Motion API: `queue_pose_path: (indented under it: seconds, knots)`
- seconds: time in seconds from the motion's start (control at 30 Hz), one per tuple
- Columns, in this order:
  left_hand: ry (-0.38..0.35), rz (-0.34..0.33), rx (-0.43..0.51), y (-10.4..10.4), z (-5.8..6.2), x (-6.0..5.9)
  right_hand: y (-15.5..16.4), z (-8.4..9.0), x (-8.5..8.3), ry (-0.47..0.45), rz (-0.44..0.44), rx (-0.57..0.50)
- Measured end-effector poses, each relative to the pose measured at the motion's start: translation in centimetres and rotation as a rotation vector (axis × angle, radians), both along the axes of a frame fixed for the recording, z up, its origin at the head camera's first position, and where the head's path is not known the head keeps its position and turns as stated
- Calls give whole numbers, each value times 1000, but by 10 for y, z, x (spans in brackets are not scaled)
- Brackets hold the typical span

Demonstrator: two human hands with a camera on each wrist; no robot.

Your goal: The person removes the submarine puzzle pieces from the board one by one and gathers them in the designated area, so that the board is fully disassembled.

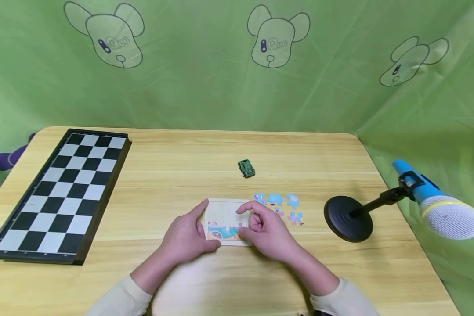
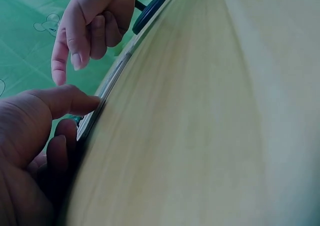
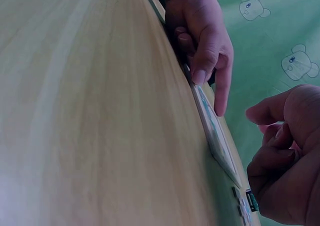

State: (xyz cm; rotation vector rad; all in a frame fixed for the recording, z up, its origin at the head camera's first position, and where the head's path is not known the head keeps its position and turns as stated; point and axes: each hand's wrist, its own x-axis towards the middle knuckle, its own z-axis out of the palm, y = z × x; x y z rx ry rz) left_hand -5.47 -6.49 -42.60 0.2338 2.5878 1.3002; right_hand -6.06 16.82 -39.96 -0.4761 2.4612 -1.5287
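Puzzle board [image 1: 226,214]: flat on table [image 1: 205,175], near front edge, centre; bottom row filled with coloured pieces, upper part bare wood.
Left hand [image 1: 187,237]: on board's left side, forefinger stretched along left edge toward top corner, thumb against near edge; pinches board's rim between thumb and fingers, as left wrist view shows [image 2: 30,136].
Right hand [image 1: 266,232]: on board's right side, fingers curled over right edge, forefinger tip on bare wood; whether anything sits inside curled fingers, cannot tell. Right wrist view shows it [image 3: 285,161] just off board's edge [image 3: 215,131].
Loose pieces [image 1: 280,206]: small blue and pink cluster, just right of board, beside right hand.
Toy car [image 1: 246,168]: green, behind board, well apart.
Chessboard [image 1: 63,193]: black and white, open flat at table's left.
Microphone [image 1: 438,206]: blue with white head, tilted on black round stand [image 1: 347,218], right of loose pieces.
Backdrop [image 1: 221,79]: green cloth printed with bear heads.
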Motion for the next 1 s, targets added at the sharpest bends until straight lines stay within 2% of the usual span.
queue_pose_path:
  seconds: [0.17, 0.47, 0.87, 1.0]
  knots:
    - [21, -32, -4, -1, -1, -1, -5, -5, 0, -9, 18, 42]
    - [47, 17, 14, 0, -2, 1, -15, -4, -5, 2, 42, 63]
    - [70, 21, 15, -1, -3, 1, -29, -8, -15, 14, 53, 109]
    - [67, 15, 14, 0, -3, 1, -34, -6, -17, -17, 71, 142]
